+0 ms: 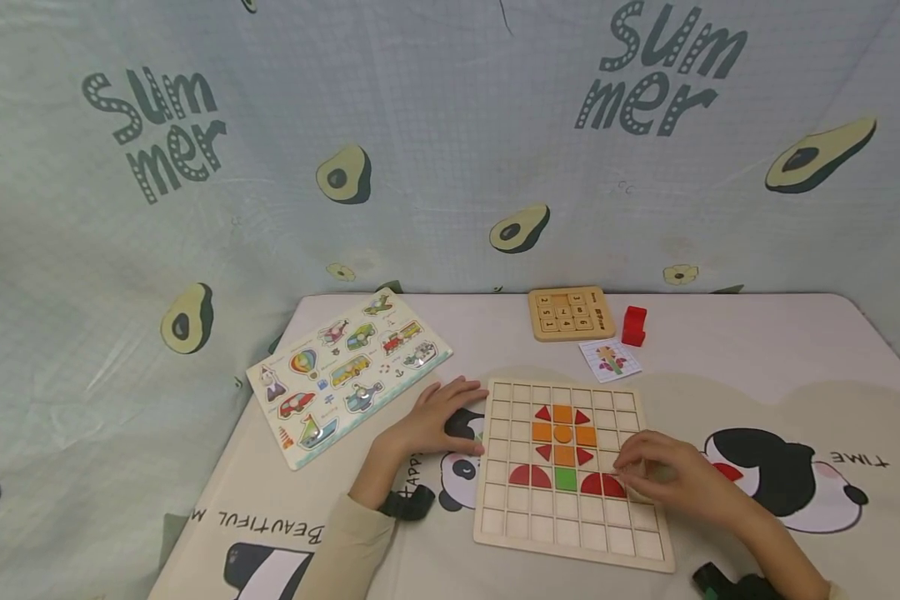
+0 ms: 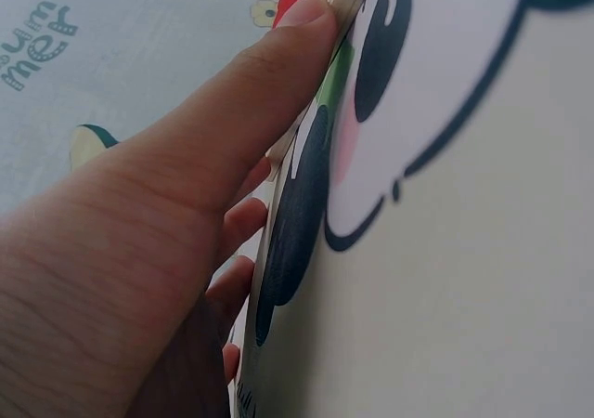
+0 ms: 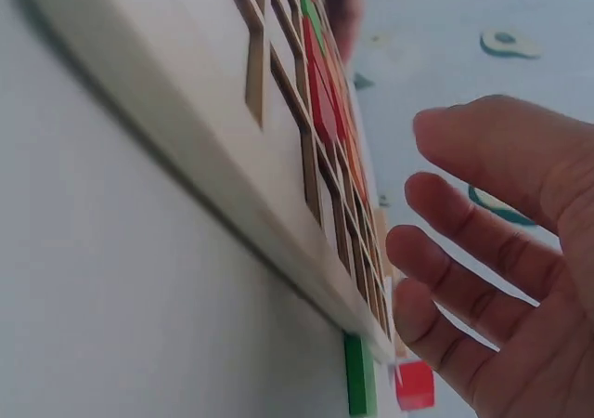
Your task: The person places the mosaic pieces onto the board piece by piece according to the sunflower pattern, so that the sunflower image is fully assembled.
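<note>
A wooden grid board [image 1: 521, 525] lies in front of me in the head view. Orange squares [image 1: 542, 432] form a cross around an orange round piece [image 1: 563, 433], with small red triangles [image 1: 582, 417] at its corners. Below it a green square [image 1: 566, 479] sits between red rounded pieces [image 1: 530, 476]. My left hand [image 1: 431, 421] rests at the board's left edge, thumb at the rim and fingers spread. Over the right edge hovers my right hand [image 1: 663, 471], its fingers loosely bent and apart, with nothing between them in the right wrist view.
A green piece [image 3: 360, 376] lies beside the board's edge. Behind the board are a pattern card [image 1: 611, 360], a wooden number puzzle [image 1: 570, 313] and a red block [image 1: 633, 325]. A vehicle picture puzzle [image 1: 352, 375] lies at the left. A printed curtain [image 1: 435, 125] hangs behind the table.
</note>
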Tool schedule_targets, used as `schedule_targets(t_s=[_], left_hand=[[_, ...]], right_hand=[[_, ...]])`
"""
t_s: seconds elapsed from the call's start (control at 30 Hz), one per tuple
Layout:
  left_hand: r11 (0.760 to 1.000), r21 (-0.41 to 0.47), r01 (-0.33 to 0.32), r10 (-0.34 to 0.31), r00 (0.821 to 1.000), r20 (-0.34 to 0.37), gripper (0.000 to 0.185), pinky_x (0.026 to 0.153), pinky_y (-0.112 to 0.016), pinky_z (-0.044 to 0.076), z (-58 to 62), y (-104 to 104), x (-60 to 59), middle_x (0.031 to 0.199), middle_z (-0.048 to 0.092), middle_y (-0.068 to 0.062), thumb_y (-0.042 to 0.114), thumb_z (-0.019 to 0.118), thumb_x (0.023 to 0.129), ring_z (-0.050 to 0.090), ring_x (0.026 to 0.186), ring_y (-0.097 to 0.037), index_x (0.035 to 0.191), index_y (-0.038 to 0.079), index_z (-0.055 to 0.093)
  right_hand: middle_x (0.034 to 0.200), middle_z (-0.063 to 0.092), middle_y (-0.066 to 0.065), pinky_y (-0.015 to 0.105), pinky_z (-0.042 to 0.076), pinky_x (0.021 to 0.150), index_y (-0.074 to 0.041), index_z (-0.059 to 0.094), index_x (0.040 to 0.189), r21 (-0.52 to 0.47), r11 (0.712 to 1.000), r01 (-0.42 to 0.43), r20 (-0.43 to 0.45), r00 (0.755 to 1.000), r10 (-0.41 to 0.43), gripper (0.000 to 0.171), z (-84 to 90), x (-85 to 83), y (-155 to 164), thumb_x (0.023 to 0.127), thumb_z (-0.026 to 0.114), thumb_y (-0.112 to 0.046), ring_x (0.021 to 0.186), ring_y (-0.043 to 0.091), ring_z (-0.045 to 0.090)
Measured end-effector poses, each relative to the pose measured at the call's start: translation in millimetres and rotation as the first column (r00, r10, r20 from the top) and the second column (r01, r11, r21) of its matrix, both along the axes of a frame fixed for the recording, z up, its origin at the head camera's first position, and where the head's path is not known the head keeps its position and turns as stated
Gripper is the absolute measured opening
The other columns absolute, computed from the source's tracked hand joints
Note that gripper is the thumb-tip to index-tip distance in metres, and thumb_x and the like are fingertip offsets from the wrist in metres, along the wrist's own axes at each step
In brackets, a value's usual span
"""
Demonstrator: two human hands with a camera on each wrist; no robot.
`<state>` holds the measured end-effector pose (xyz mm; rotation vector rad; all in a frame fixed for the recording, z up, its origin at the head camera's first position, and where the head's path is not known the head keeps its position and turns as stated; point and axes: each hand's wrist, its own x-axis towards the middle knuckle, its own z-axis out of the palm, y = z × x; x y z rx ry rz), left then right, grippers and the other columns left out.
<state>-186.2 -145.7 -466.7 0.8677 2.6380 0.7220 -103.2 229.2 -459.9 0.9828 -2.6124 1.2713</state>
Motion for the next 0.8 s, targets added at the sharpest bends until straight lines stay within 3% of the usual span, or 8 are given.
schedule_targets(t_s=[0.2,0.37,0.53,0.8], left_hand=[[1.000,0.012,0.005,-0.005,1.000,-0.003,0.083,0.121,-0.049,0.005,-0.3,0,0.6,0.158,0.031,-0.004,0.046,0.077,0.080,0.016,0.149,-0.025,0.149,0.019,0.040],[1.000,0.023,0.007,-0.007,1.000,0.005,0.082,0.121,-0.049,0.005,0.6,-1,0.8,0.158,0.031,-0.004,0.045,0.077,0.080,0.016,0.149,-0.026,0.149,0.019,0.041],[1.000,0.030,0.001,-0.002,1.000,0.012,0.082,0.121,-0.048,0.004,1.6,0,1.0,0.158,0.031,-0.004,0.045,0.078,0.080,0.016,0.149,-0.026,0.148,0.019,0.041],[1.000,0.024,-0.004,0.004,1.000,0.018,0.082,0.121,-0.048,0.003,1.8,0,1.1,0.158,0.030,-0.004,0.045,0.077,0.080,0.016,0.149,-0.025,0.149,0.019,0.040]], right_hand=[[0.096,0.061,-0.009,0.017,0.042,0.058,-0.017,0.070,0.096,0.064,0.993,0.101,-0.047,0.994,-0.098,0.031,-0.5,-2.3,21,0.073,0.081,0.002,0.080,0.005,0.051],[0.102,0.059,-0.007,0.017,0.038,0.052,-0.016,0.069,0.095,0.081,0.988,0.132,-0.083,0.989,-0.126,0.037,0.2,-5.1,37,0.069,0.082,0.006,0.075,0.004,0.048],[0.104,0.056,-0.006,0.017,0.037,0.050,-0.013,0.066,0.101,0.103,0.983,0.151,-0.062,0.987,-0.145,0.042,-4.7,-6.6,46,0.068,0.082,0.006,0.075,0.004,0.045],[0.096,0.058,0.000,0.017,0.035,0.051,-0.012,0.066,0.098,0.200,0.959,0.203,-0.014,0.979,-0.205,0.034,-6.0,-6.9,46,0.072,0.080,0.004,0.068,0.000,0.039]])
